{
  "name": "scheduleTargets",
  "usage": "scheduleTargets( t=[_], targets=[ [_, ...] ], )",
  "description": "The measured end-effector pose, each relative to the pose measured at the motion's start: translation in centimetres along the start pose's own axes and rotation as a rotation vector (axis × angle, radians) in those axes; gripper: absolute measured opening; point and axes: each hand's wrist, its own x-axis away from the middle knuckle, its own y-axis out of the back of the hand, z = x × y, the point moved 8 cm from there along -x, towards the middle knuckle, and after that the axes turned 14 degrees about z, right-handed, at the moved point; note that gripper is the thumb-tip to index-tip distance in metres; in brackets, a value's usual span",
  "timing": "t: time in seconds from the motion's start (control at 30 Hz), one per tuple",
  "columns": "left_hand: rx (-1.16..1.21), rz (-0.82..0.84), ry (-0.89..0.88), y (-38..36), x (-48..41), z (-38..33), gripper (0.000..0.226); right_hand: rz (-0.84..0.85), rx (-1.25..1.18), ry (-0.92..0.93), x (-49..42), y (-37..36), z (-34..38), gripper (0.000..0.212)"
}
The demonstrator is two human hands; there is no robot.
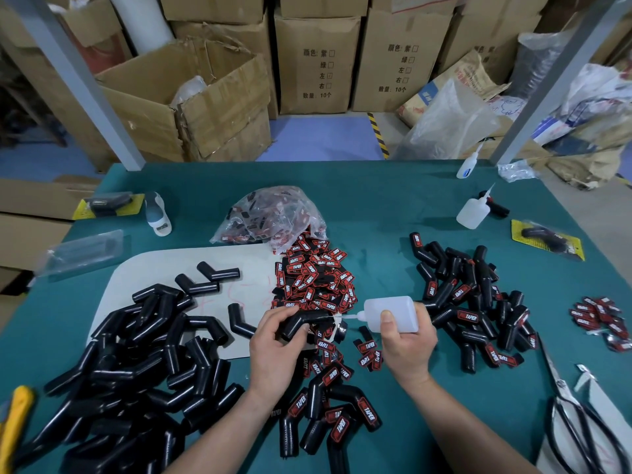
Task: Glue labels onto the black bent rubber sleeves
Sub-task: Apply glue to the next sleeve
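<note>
Just in front of the heap of red-and-black labels (pixel 314 278), the left hand (pixel 273 343) grips one black bent rubber sleeve (pixel 299 323) level, apparently so the translucent plastic glue bottle (pixel 390 313), clasped sideways in the right hand (pixel 408 340), can aim its nozzle at it.

Green table (pixel 376 200): sleeves (pixel 136 354), labels (pixel 314 278)

We held a black bent rubber sleeve (pixel 301 323) in our left hand (pixel 277 340) while our right hand (pixel 407 340) gripped a translucent glue bottle (pixel 390 313), its nozzle touching the sleeve, above scattered red-and-black labels (pixel 314 278) on the green table (pixel 376 206).
</note>
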Motion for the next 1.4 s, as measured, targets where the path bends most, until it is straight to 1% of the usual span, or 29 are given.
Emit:
scheduleTargets(
  t=[0.27, 0.53, 0.7, 0.9, 1.03, 1.4],
  targets=[
    [-0.016, -0.011, -0.025, -0.1, 0.0, -0.4, 0.030, -0.017, -0.014, -0.005, -0.2, 0.4, -0.3, 0.025],
    [-0.019, -0.018, -0.018, 0.3, 0.0, 0.2, 0.039, -0.006, -0.002, 0.001, -0.3, 0.3, 0.0, 0.026],
    [-0.014, -0.015, -0.018, 0.3, -0.1, 0.4, 0.039, -0.006, -0.004, -0.001, -0.3, 0.3, 0.0, 0.026],
    [0.022, 0.001, -0.063, 0.0, 0.0, 0.1, 0.046, -0.025, -0.014, 0.001, -0.2, 0.4, -0.2, 0.028],
    [-0.015, -0.006, -0.084, 0.1, -0.1, 0.2, 0.050, -0.034, -0.010, -0.005, -0.2, 0.5, -0.3, 0.027],
    [-0.013, 0.029, -0.075, -0.1, -0.1, 0.6, 0.049, -0.022, -0.025, 0.009, -0.2, 0.4, -0.5, 0.024]
  ],
)
